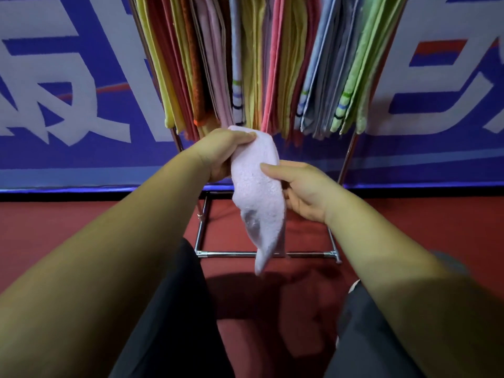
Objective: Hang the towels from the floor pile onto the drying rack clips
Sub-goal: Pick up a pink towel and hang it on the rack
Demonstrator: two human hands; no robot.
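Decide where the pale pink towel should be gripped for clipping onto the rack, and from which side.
Probably the pale pink towel by its top edge, from the sides, where the left hand pinches it; below the right hand it hangs bunched and tapering.

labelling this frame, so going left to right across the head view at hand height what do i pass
left rack leg → left hand → pale pink towel → right hand → right rack leg

The red floor [409, 227] has a shiny metal rack [223, 253] standing on it. Many colourful towels [275, 64] hang on the rack.
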